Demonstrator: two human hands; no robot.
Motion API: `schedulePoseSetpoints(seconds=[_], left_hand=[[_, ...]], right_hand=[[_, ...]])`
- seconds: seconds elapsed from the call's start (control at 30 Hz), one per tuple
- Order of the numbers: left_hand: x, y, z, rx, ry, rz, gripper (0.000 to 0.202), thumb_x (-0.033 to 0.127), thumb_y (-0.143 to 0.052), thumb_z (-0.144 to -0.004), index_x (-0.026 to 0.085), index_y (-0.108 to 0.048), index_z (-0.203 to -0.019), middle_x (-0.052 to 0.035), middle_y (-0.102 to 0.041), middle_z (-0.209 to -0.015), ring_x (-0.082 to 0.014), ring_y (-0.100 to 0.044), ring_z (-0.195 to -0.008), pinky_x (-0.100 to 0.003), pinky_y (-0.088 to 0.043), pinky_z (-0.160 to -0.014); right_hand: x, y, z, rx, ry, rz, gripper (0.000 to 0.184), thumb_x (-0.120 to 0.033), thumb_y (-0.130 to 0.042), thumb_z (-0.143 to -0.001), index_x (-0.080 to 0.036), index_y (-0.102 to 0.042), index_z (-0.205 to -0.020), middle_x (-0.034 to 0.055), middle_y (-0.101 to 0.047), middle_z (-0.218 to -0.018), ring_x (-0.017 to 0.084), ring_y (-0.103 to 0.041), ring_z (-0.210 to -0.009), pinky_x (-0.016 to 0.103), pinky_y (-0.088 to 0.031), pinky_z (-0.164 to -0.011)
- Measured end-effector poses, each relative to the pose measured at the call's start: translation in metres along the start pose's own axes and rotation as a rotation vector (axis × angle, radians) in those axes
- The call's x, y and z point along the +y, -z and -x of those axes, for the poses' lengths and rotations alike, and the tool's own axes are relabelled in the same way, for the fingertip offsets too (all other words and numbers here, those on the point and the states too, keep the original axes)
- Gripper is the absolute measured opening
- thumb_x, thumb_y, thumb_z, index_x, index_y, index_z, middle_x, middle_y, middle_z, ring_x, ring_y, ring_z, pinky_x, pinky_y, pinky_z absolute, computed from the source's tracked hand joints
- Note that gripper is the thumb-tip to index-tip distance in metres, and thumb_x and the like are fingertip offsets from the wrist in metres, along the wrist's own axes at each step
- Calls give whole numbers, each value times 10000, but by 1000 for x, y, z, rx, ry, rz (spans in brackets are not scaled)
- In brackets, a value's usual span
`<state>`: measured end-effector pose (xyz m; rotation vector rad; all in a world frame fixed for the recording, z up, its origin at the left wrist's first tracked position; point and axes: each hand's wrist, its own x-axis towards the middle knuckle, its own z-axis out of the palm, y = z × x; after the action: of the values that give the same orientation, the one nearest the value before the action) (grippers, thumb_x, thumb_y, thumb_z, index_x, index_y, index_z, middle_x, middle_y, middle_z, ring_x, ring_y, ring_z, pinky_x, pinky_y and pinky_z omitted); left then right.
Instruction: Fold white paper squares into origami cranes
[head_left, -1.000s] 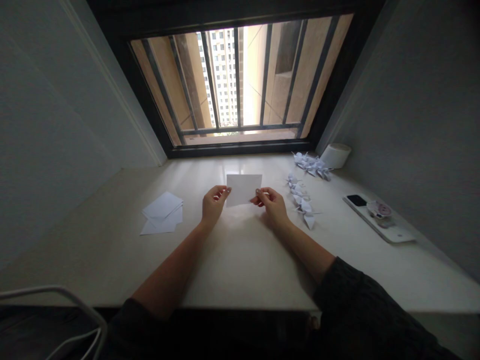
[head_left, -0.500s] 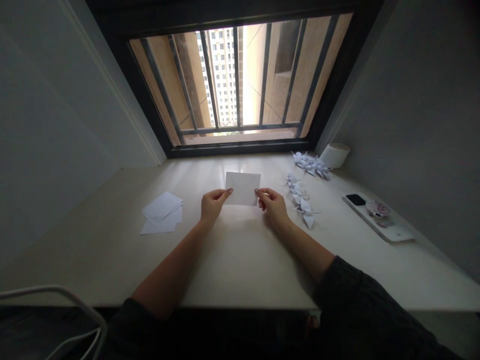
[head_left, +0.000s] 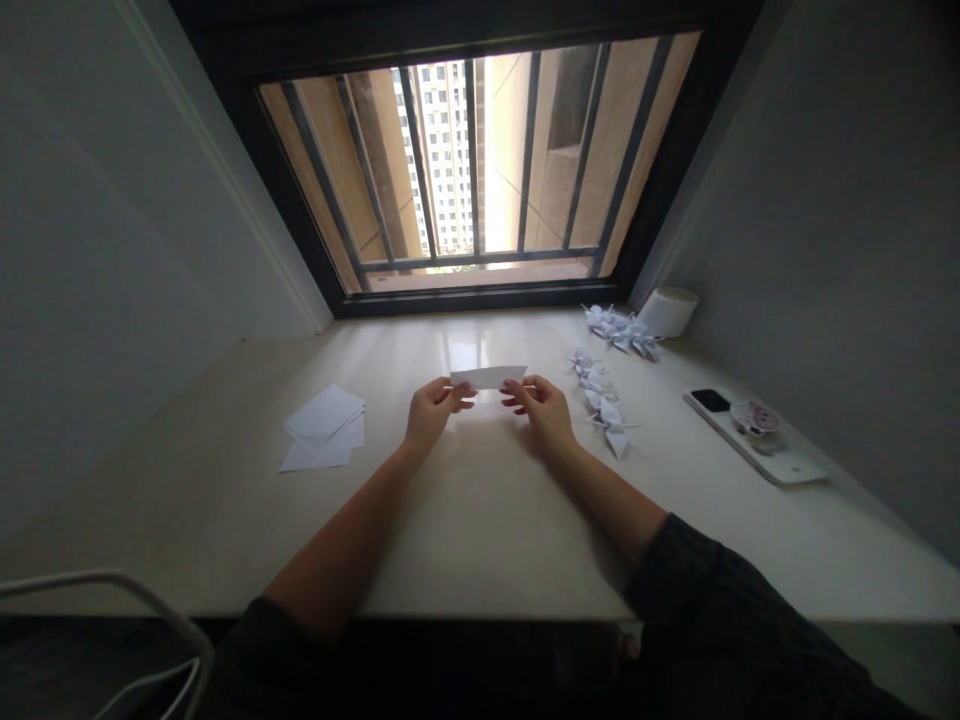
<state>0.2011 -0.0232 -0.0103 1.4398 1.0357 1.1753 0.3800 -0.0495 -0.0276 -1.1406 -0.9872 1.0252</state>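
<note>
A small sheet of white paper [head_left: 489, 377] is held up between my two hands, showing as a narrow strip. My left hand [head_left: 433, 408] pinches its left end between thumb and fingers. At the right end, my right hand [head_left: 545, 405] grips it the same way. Whether the strip is folded or only tilted, I cannot tell. To the right of my right hand lies a row of folded paper cranes [head_left: 602, 402]. Left of my left hand rests a loose stack of white paper sheets [head_left: 324, 425].
More paper cranes [head_left: 620, 330] lie by a white round container [head_left: 670, 312] at the back right. A phone [head_left: 754, 437] with a grip on its back lies at the right. Behind the white surface [head_left: 465, 550] is a barred window [head_left: 480, 160]. A white cable [head_left: 150, 600] curves at lower left.
The paper between my hands has gone from a broad, upright face to a narrow strip. My fingers have shifted along its lower edge and closer together.
</note>
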Motion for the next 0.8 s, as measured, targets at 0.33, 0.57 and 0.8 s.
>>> schedulePoseSetpoints(seconds=[0.33,0.57,0.8], left_hand=[[-22,-2,-8,77,-33,165,380,466,-699,-670,139,-618,-848,-62,-698,-845,-197,-677,-775,-364,-526,-804],[-26,-1,-10,61,-34,156,353,415,-707,-681,158,-624,-908,-59,-698,-835,-215,-678,-814,-355,-502,-800],[-27,3,-12,115,-38,156,333,453,-696,-679,145,-654,-796,-61,-690,-787,-205,-660,-824,-321,-482,-787]], right_hand=[[-1,-4,3,-78,72,-21,368,-410,-767,-576,-188,-660,-849,30,-703,-787,174,-645,-747,282,-476,-690],[9,-6,-8,-33,90,8,413,-447,-747,-590,-176,-664,-890,46,-701,-836,176,-633,-767,272,-466,-677],[9,-10,-18,3,85,-1,327,-460,-724,-618,-171,-660,-756,22,-679,-731,147,-598,-678,263,-445,-650]])
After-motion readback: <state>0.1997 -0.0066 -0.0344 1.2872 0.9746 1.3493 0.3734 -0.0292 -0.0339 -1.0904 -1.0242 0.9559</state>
